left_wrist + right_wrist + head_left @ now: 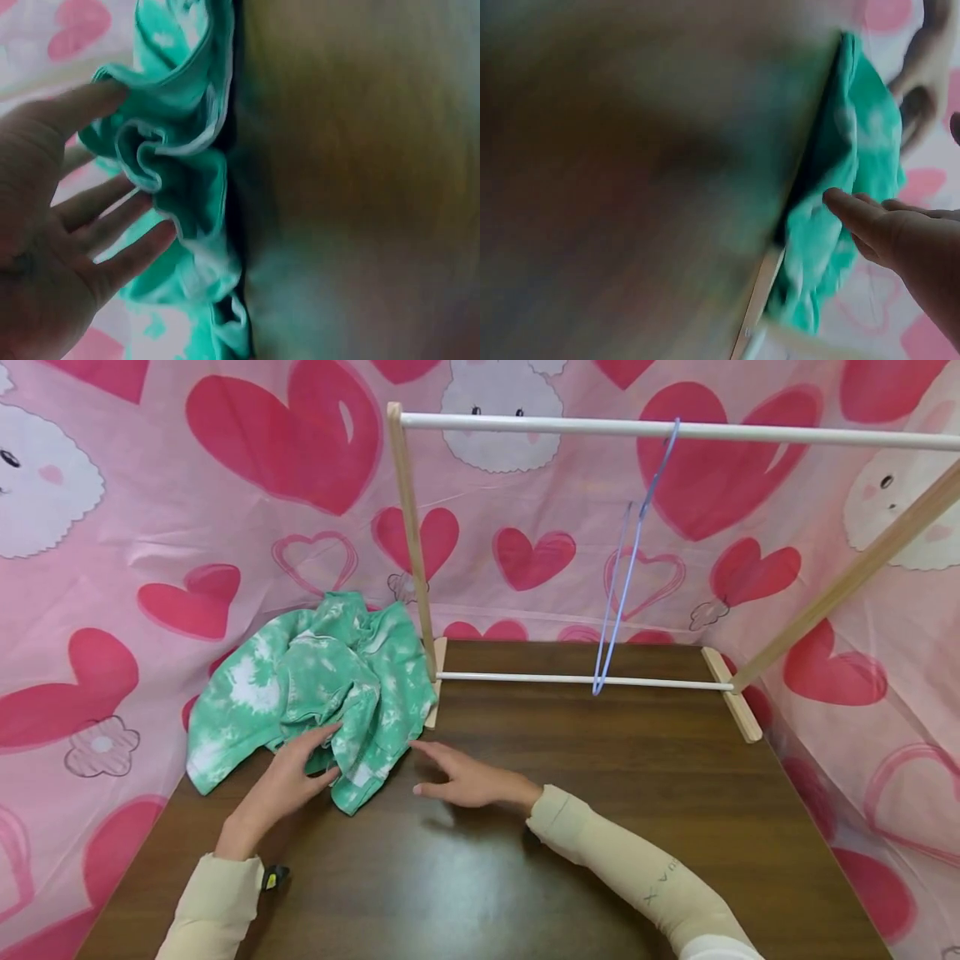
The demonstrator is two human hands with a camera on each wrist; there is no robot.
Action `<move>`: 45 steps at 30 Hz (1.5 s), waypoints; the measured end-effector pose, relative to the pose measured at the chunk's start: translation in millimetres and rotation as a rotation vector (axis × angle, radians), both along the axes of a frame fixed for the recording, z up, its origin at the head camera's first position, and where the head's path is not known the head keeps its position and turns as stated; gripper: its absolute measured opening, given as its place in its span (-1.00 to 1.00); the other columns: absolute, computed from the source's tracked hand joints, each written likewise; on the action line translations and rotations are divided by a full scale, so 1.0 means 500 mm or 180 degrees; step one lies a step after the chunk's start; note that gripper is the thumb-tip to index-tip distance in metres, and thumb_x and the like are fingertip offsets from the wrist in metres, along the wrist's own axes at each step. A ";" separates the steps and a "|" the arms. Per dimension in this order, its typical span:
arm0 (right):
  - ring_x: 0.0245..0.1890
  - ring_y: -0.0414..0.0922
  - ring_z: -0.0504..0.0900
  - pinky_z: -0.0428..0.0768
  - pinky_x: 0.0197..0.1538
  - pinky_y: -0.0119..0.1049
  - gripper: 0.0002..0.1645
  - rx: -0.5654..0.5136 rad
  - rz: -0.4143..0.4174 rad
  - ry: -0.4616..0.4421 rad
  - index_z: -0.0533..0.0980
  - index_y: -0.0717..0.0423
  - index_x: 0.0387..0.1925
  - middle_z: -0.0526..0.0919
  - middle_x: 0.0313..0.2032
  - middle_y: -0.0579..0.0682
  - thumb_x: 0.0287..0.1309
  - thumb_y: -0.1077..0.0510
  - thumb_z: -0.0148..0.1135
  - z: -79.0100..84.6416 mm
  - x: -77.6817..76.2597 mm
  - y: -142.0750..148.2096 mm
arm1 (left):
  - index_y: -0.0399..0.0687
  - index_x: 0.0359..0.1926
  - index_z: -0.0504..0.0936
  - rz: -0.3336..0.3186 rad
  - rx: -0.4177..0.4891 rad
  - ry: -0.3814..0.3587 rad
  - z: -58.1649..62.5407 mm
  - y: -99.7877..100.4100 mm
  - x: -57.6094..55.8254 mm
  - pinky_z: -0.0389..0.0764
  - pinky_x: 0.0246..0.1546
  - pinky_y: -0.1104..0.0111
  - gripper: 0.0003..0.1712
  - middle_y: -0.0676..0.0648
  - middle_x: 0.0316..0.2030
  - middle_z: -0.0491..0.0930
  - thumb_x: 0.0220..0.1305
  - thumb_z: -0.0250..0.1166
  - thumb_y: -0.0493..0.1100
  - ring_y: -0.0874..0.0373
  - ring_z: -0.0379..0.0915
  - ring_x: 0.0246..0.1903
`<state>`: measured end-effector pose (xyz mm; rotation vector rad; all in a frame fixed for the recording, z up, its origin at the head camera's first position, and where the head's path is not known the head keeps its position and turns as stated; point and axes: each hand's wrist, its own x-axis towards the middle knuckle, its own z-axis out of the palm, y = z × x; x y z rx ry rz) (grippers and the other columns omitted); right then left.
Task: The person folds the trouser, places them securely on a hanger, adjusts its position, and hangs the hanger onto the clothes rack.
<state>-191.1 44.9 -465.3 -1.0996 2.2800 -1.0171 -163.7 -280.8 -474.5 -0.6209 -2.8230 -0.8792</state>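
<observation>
A crumpled green-and-white tie-dye garment (330,672) lies in a heap at the back left of the table; its folds hide what kind it is. My left hand (288,777) is at its front edge, thumb and fingers spread apart. In the left wrist view, the fingertips of that hand (71,217) meet the garment's folded hems (161,161), though firm contact is hard to judge. Just right of the garment is my right hand (468,777), its fingers extended toward the cloth. The right wrist view shows this hand (889,225) beside the green fabric (870,139), holding nothing.
A rack with wooden posts (411,535) and a white top rail (525,423) stands at the back. A light-blue hanger (633,556) hangs from that rail. The garment lies against the rack's left foot (437,693). Pink heart-print cloth (285,435) surrounds the brown table (480,877).
</observation>
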 end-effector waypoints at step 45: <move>-0.45 -0.05 0.69 0.70 -0.33 -0.32 -0.90 -0.1154 -0.0774 0.0116 0.49 0.25 -0.19 0.63 -0.44 0.05 0.34 0.36 0.03 0.145 -0.008 -0.091 | -0.34 0.47 0.18 0.0112 -0.0098 0.0246 -0.003 -0.022 0.008 0.48 0.00 -0.22 0.06 -0.44 0.34 0.16 -0.02 0.55 -0.43 -0.38 0.29 0.20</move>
